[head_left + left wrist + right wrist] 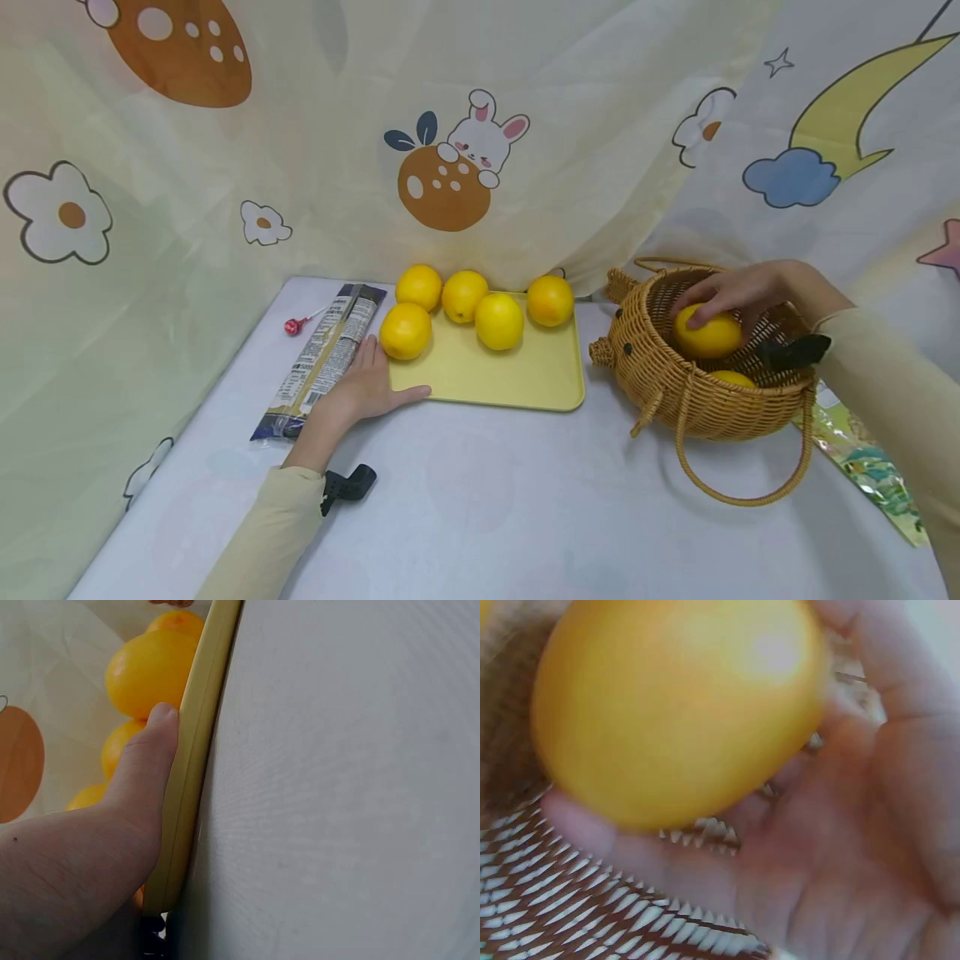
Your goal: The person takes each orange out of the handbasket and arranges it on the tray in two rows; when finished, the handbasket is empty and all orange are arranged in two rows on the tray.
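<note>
In the head view my right hand (738, 293) grips a yellow-orange orange (708, 332) inside a pig-shaped wicker basket (652, 367). The right wrist view shows fingers curled round this orange (675, 712). Another orange (733, 379) lies lower in the basket. My left hand (367, 387) rests at the near left corner of a yellow tray (480, 383), fingers stretched along its left side, thumb by the front rim. Up close, the thumb touches the tray's edge (187, 757). Several oranges (499, 322) sit on the tray, mostly toward its back and left.
Left of the tray lies a long printed packet (322, 362), with a red lollipop (294, 327) beside it. A colourful flat package (862, 467) lies partly under the basket's right side. The basket's looped handle (750, 502) hangs forward over the white table (480, 508). Patterned cloth hangs behind.
</note>
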The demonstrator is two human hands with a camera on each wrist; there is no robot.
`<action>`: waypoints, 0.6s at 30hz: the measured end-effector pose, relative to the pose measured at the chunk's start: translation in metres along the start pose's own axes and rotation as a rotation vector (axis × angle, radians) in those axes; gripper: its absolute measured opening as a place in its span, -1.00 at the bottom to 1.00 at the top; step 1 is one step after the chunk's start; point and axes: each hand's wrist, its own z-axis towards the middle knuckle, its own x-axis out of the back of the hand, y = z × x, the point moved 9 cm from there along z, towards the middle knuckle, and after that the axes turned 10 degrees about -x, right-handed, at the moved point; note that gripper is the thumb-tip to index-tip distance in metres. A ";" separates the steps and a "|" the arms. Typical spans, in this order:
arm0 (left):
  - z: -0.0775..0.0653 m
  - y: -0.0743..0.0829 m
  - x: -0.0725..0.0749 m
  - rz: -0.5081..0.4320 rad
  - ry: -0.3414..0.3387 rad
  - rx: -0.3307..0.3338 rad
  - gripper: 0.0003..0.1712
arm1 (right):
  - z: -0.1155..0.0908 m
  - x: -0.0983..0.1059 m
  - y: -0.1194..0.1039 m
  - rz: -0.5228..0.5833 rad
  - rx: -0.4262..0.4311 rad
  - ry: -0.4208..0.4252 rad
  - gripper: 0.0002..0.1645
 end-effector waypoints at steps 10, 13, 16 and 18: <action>0.000 0.000 0.001 -0.008 0.001 0.003 0.55 | -0.075 0.015 -0.030 0.124 0.401 0.404 -0.45; 0.000 0.000 0.001 -0.012 0.000 -0.001 0.56 | -0.093 0.009 -0.036 0.133 0.472 0.541 -0.45; 0.000 0.001 -0.001 -0.015 -0.004 -0.002 0.57 | -0.107 -0.001 -0.044 0.238 0.604 0.586 -0.45; 0.001 0.001 -0.001 -0.012 -0.002 -0.002 0.57 | -0.117 -0.010 -0.052 0.431 0.779 0.506 -0.45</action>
